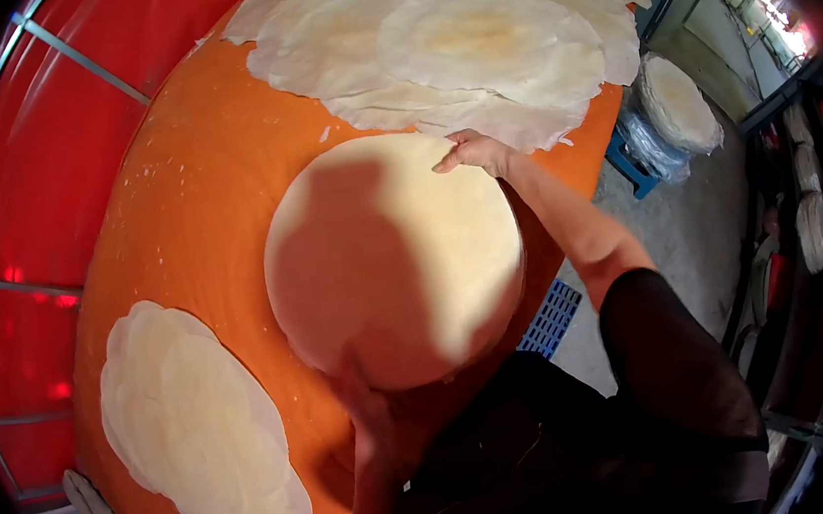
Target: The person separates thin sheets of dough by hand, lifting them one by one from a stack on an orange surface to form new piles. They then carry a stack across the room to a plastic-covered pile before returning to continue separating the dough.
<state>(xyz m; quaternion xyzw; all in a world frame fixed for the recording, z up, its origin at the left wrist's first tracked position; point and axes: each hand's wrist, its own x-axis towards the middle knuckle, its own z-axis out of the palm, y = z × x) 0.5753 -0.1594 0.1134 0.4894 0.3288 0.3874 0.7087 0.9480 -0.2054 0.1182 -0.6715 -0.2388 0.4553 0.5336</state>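
A thick, round, pale stack of thin flatbread sheets (469, 241) lies on the orange table (180, 220) in front of me. My right hand (476, 152) grips its far right rim, thumb on the top face and the other fingers partly hidden at the edge. At the near rim my left hand (360, 386) is in dark shadow, holding the edge; most of its fingers are hard to make out. A broad shadow covers much of the top sheet.
Overlapping thin round sheets (490, 41) spread over the table's far end. More overlapping sheets (195, 426) lie at the near left. Beyond the right edge, a wrapped stack of sheets (679, 102) sits on a blue stool (631, 171). Red panels (19, 196) line the left side.
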